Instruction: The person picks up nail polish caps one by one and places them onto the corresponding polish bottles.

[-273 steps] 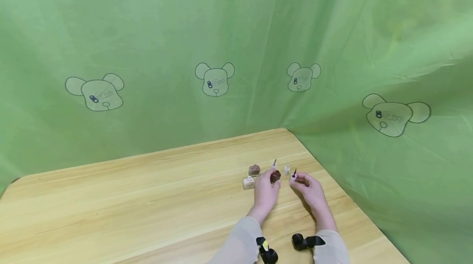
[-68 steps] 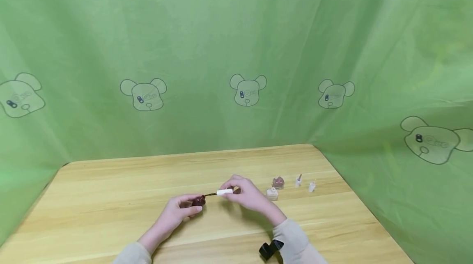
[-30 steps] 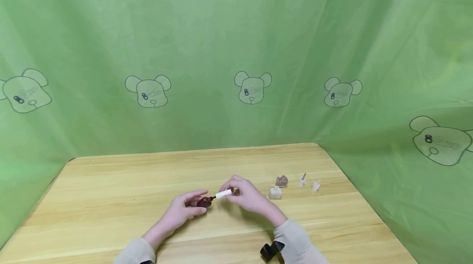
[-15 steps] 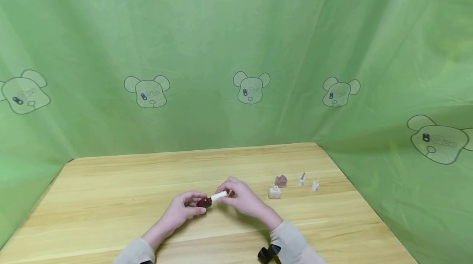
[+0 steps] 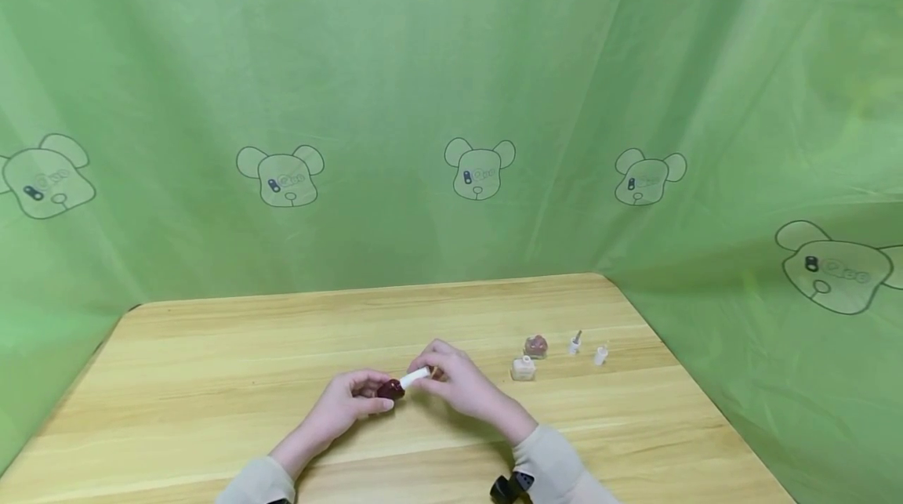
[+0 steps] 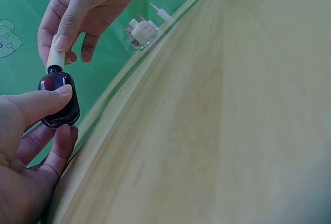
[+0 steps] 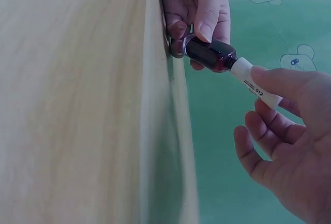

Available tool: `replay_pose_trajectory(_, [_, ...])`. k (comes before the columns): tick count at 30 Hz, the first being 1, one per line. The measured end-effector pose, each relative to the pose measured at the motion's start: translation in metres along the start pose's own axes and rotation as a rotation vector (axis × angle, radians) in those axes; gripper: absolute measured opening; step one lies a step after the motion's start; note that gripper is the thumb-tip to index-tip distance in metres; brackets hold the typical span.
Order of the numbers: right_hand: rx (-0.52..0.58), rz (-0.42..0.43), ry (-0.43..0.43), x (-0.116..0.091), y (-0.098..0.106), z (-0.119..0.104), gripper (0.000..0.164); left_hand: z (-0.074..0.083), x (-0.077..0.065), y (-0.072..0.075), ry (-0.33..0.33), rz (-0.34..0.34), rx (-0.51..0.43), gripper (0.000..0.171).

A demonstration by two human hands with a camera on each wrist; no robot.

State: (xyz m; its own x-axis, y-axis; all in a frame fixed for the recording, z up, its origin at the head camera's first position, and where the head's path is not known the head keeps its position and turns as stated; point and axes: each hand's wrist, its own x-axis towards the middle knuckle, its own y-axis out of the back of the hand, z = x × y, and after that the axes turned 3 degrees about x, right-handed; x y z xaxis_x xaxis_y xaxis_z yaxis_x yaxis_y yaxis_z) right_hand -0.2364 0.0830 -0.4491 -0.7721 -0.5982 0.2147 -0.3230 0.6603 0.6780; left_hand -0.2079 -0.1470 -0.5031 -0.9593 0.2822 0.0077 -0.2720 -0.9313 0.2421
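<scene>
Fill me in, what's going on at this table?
A person's left grip holds a small dark red bottle, while the right grip pinches a white cap at its neck. Can't tell whether it's fully on. Off to the right on the table, a pale bottle and a pinkish-brown bottle stand uncapped, with two more white caps nearby.

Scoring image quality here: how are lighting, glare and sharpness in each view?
Head: brightly lit, soft shadow below the right hand; left wrist: dimmer, highlights on the dark bottle, lower-right corner hazy; right wrist: dim, "012" readable on the white cap, smaller print unclear.
</scene>
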Motion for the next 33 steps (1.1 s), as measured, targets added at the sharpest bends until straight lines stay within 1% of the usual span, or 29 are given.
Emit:
replay_pose_trajectory(6, [-0.117,0.006,0.107,-0.002,0.0,-0.004,0.016,0.001,-0.002,0.0,-0.003,-0.018,-0.029,0.042])
replay_pose_trajectory(8, [-0.149,0.001,0.128,-0.003,0.001,-0.006,0.016,0.001,-0.002,0.0,-0.009,-0.023,-0.031,0.042])
replay_pose_trajectory(14, [-0.196,-0.029,0.1,-0.003,0.002,-0.011,0.016,0.0,-0.003,0.0,-0.032,-0.041,-0.005,0.041])
replay_pose_trajectory(19, [-0.229,-0.02,0.074,-0.001,0.0,-0.009,0.023,-0.001,-0.003,0.0,-0.039,-0.056,0.01,0.04])
replay_pose_trajectory(21, [-0.198,-0.015,0.055,-0.001,0.0,-0.006,0.026,0.0,-0.003,-0.001,-0.036,-0.058,0.006,0.04])
replay_pose_trajectory(23, [-0.136,-0.018,0.025,-0.001,0.0,-0.003,0.029,0.001,-0.003,-0.001,-0.034,-0.059,0.0,0.041])
replay_pose_trajectory(27, [0.039,-0.032,-0.028,0.0,0.004,0.002,0.043,0.001,-0.003,-0.002,-0.028,-0.052,-0.025,0.042])
replay_pose_trajectory(30, [0.161,-0.048,-0.025,0.001,0.007,0.005,0.047,0.002,-0.002,-0.001,-0.022,-0.047,-0.043,0.042])
replay_pose_trajectory(33, [0.228,-0.066,-0.004,0.002,0.009,0.007,0.042,0.001,-0.001,-0.001,-0.013,-0.045,-0.057,0.042])
